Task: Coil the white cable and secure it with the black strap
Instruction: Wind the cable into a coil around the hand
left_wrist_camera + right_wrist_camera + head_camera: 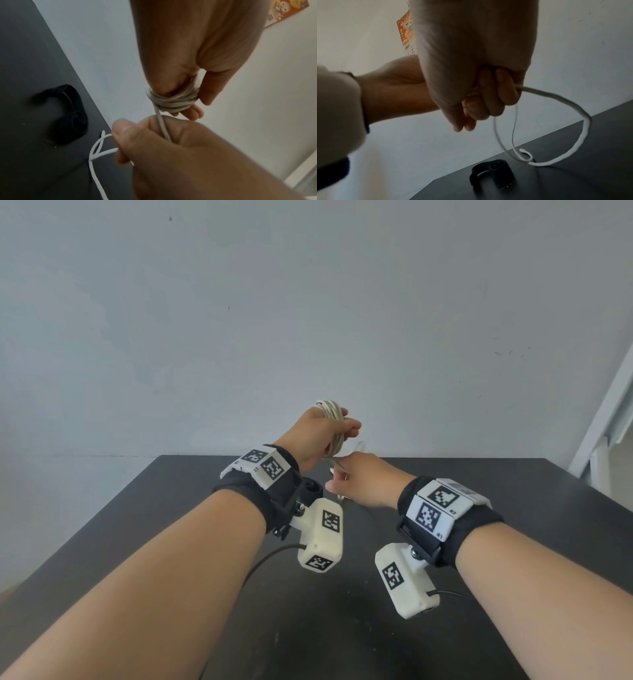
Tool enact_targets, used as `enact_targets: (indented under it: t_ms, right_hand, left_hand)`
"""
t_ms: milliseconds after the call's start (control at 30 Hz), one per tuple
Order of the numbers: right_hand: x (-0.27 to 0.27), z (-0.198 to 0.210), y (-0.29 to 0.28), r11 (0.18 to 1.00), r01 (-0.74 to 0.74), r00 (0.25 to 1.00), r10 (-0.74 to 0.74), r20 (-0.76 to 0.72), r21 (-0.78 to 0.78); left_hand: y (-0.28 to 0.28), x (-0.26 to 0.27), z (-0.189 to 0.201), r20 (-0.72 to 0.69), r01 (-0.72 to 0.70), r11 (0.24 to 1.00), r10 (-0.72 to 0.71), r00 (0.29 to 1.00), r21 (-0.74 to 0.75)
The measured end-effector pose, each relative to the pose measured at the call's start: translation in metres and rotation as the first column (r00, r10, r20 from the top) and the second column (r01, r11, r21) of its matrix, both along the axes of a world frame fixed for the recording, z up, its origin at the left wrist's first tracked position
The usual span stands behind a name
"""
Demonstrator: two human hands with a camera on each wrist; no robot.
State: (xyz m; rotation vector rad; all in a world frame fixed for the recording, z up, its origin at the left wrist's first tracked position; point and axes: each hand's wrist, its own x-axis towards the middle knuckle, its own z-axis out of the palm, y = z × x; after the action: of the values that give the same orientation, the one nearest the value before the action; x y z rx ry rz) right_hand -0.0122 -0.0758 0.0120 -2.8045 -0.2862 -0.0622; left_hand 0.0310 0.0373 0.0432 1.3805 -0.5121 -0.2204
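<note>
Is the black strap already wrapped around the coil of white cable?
No, the black strap lies by itself on the dark table, while the white cable is wound around the left hand.

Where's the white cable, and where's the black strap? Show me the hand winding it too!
white cable point(171, 100), left wrist view: on the loops wound round the left hand's fingers.
black strap point(68, 115), left wrist view: on its curled band, lying on the table.
right hand point(476, 75), right wrist view: on the palm, gripping the loose cable.

Dark table point(479, 542), curled black strap point(493, 174) lying on it, white cable's point(539, 164) loose end beside
</note>
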Motion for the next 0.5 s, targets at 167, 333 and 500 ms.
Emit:
enact_targets:
  t_ms: [167, 333, 500]
  right_hand:
    - [-0.004, 0.002, -0.005, 0.995, -0.008, 1.0, 0.009, -0.003, 0.098]
    - [-0.007, 0.008, -0.004, 0.982, 0.007, 0.997, -0.021, 0.074, 0.187]
    - [-0.004, 0.01, -0.009, 0.945, 0.022, 0.982, -0.082, 0.172, 0.326]
  left_hand:
    - [0.01, 0.015, -0.013, 0.039, -0.117, 0.991, 0.114, 0.993, 0.069]
    - [0.017, 0.021, -0.023, 0.019, -0.149, 0.981, 0.148, 0.989, 0.124]
    - [0.017, 0.017, -0.026, 0.009, -0.063, 0.96, 0.063, 0.998, 0.272]
